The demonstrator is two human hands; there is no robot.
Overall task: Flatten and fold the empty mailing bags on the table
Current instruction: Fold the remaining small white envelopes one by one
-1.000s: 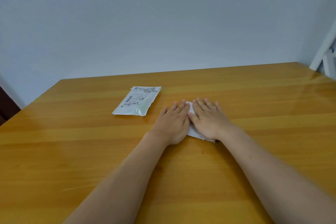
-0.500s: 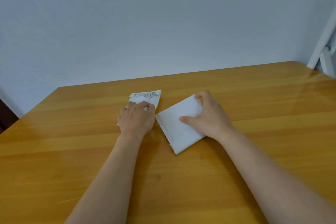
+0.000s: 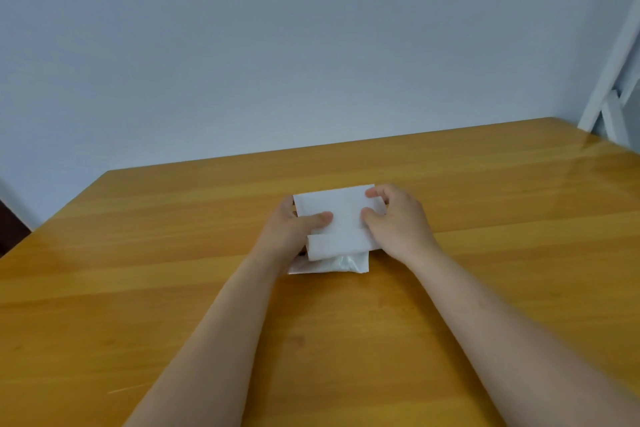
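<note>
A folded white mailing bag lies on top of a second, shinier folded bag, whose near edge sticks out below it. Both rest in the middle of the wooden table. My left hand grips the stack's left side, thumb on top of the white bag and fingers hidden beneath. My right hand holds the right side, thumb and fingertips pinching the white bag's edge. The lower bag's label is hidden.
A pale wall rises behind the table's far edge. A white frame leans at the far right corner. The table's left corner ends near a dark gap.
My hands had pressed the white bag flat, then my left hand reached to the labelled bag. The two bags are now stacked in the middle, held from both sides.
</note>
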